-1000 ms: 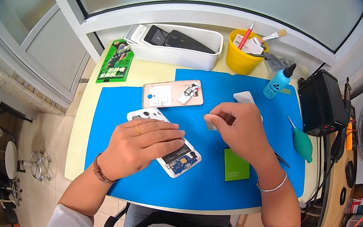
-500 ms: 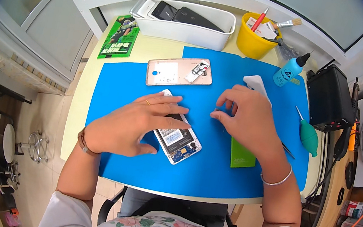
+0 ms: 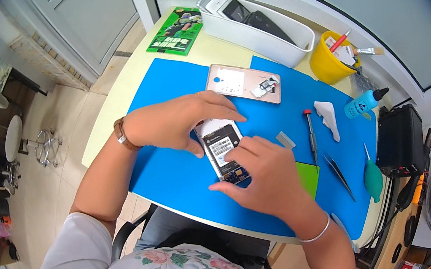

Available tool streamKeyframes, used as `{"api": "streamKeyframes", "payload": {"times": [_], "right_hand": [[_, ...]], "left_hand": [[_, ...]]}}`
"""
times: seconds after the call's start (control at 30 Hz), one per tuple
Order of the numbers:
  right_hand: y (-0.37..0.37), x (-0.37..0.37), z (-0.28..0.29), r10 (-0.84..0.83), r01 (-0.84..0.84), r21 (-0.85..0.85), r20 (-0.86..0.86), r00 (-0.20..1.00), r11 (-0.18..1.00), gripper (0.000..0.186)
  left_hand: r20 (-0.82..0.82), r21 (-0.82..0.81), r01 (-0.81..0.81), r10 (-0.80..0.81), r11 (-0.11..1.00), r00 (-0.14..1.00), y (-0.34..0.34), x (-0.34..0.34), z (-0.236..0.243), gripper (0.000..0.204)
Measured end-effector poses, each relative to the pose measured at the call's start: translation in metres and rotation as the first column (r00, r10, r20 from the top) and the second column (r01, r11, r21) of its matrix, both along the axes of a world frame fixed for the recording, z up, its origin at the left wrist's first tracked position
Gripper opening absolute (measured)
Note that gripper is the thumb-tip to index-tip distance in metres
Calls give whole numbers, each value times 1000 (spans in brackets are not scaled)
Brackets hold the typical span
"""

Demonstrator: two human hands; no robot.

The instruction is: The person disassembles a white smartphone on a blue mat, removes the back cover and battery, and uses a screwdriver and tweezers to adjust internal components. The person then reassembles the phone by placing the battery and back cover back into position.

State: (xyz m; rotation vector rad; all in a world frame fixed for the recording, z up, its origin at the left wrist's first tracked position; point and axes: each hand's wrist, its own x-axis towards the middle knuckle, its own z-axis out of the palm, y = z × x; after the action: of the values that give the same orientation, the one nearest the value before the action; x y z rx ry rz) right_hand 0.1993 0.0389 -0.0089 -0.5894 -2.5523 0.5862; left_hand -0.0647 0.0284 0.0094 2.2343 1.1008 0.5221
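Opened phone (image 3: 221, 142), between left hand (image 3: 179, 120) and right hand (image 3: 264, 176), blue mat (image 3: 176, 192) beneath

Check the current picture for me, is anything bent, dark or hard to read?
Head view: fisheye bends the front edge of the table and leaves the corners black; head view: bright light, no harsh shadows on the blue mat; head view: fine print inside the opened phone is too small to read.

White lettering (image 3: 169, 43) on green packet (image 3: 179, 22), sign (image 3: 362, 106) (triangular) on bottle (image 3: 357, 108)
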Motion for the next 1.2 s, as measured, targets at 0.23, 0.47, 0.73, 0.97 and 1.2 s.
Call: {"api": "streamKeyframes", "payload": {"times": [0.23, 0.47, 0.73, 0.97, 1.2], "right_hand": [[-25, -17, -11, -100, 101, -9, 38, 994, 995, 24], [-31, -16, -8, -165, 168, -110, 36, 986, 980, 17], [-30, -14, 4, -172, 173, -80, 24, 985, 982, 21], [8, 8, 31, -223, 271, -202, 231, 947, 941, 25], [12, 9, 17, -290, 359, -135, 366, 884, 923, 17]], "left_hand": [[12, -34, -10, 11, 999, 1000, 3, -3, -3, 91], [20, -26, -8, 9, 1000, 1000, 5, -1, -6, 80], [30, -6, 1, -1, 1000, 1000, 3, 1, -3, 73], [12, -25, 9, -9, 1000, 1000, 1, 1, -3, 77], [1, -38, -38, 38, 999, 999, 0, 5, -3, 77]]}}
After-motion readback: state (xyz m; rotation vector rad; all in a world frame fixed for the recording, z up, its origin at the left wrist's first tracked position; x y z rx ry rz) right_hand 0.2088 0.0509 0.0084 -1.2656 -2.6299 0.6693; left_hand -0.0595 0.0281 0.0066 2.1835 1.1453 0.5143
